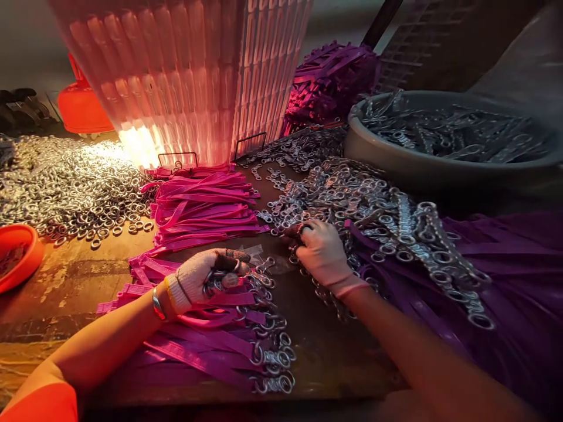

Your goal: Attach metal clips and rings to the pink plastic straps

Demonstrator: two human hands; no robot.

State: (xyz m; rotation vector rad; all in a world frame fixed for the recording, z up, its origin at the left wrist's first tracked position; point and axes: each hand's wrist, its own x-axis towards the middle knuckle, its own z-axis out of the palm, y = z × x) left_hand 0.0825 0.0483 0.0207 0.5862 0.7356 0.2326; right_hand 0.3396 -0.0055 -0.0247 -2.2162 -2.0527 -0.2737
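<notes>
My left hand [193, 276], in a white work glove with dark fingertips, is curled palm-up around several small metal rings [214, 283]. It hangs just over a row of pink straps [193, 346], whose right ends carry metal clips with rings [275, 357]. To the right, my gloved right hand [322, 252] is at the near left edge of a heap of metal clips [343, 196]. Its fingers are bent and pressed together; what they grip is hidden by the hand. A second stack of pink straps [206, 205] lies beyond my left hand.
Loose metal rings [83, 187] are heaped at left, near an orange bowl [33, 258] and a red lamp shade [83, 108]. Ribbed translucent panels [185, 82] stand at the back. A grey basin [448, 161] of metal parts is back right; purple straps [505, 281] lie at right.
</notes>
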